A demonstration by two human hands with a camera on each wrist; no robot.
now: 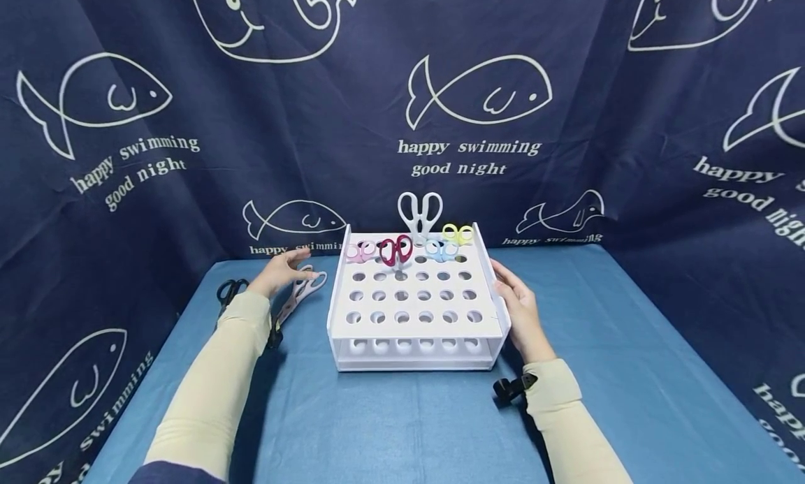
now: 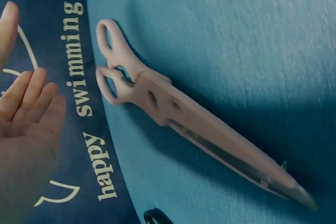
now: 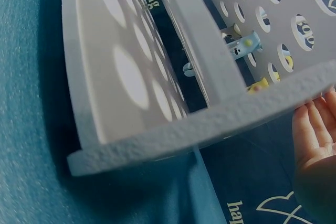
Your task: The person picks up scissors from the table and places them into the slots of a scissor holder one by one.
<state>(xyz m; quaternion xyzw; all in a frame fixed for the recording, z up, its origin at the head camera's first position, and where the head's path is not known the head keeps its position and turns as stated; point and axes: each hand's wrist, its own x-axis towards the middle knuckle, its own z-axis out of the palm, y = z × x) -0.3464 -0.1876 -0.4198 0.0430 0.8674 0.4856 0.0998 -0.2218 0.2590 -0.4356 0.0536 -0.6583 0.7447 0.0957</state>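
My left hand [image 1: 279, 273] hovers near a pair of pale pink scissors [image 2: 152, 95] on the table, fingers extended and apart from the handles. The scissors lie with handles to the back and blades toward the front. On the right, my right hand [image 1: 518, 309] touches the side panel of a white rack [image 1: 411, 328] with fairly straight fingers. Near the rack's back row, several scissors stand in holes: a large white pair [image 1: 420, 217], a dark red pair [image 1: 396, 250], a pink pair [image 1: 361, 251], a light blue pair [image 1: 441, 251] and a yellow pair [image 1: 458, 234].
A pair of black scissors [image 1: 231, 290] lies at the table's left side, partly hidden by the left forearm. The blue-covered table [image 1: 409, 428] meets a dark blue curtain [image 1: 352, 135] printed with white fish behind the rack.
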